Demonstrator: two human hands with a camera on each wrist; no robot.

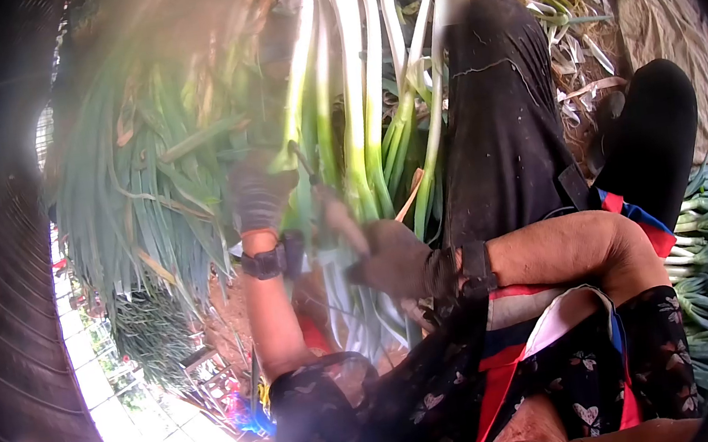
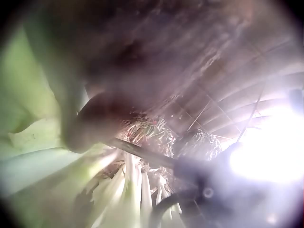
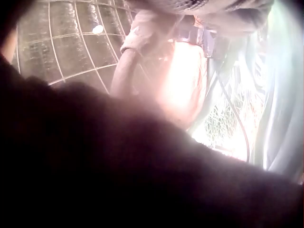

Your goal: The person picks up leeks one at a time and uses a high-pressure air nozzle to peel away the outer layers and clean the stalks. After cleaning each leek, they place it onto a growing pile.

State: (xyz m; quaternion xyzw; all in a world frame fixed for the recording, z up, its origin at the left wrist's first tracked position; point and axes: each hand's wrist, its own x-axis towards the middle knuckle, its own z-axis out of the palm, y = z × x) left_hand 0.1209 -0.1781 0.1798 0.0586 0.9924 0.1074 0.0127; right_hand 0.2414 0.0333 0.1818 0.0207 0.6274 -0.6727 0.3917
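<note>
My gloved left hand [image 1: 260, 184] grips a leek [image 1: 300, 85] around its green part, the white end pointing away from me. In the left wrist view a blurred dark glove [image 2: 137, 61] fills the top, beside broad green leaves [image 2: 28, 95]. My gloved right hand [image 1: 395, 260] holds a stick-like tool [image 1: 340, 218] with a pale shaft and a thin dark tip; the tip reaches close to my left hand. Motion blurs the tool, and I cannot tell its kind. More leeks [image 1: 352, 87] lie side by side, white stems and roots away from me.
A big heap of green leek leaves [image 1: 143, 177] lies to the left. Past my dark-trousered leg [image 1: 505, 112] are scattered leaf scraps [image 1: 570, 58] and a brown cloth [image 1: 657, 11]. Another pile of leeks [image 1: 707, 264] is at the lower right. Curved wire mesh [image 3: 71, 42] stands behind.
</note>
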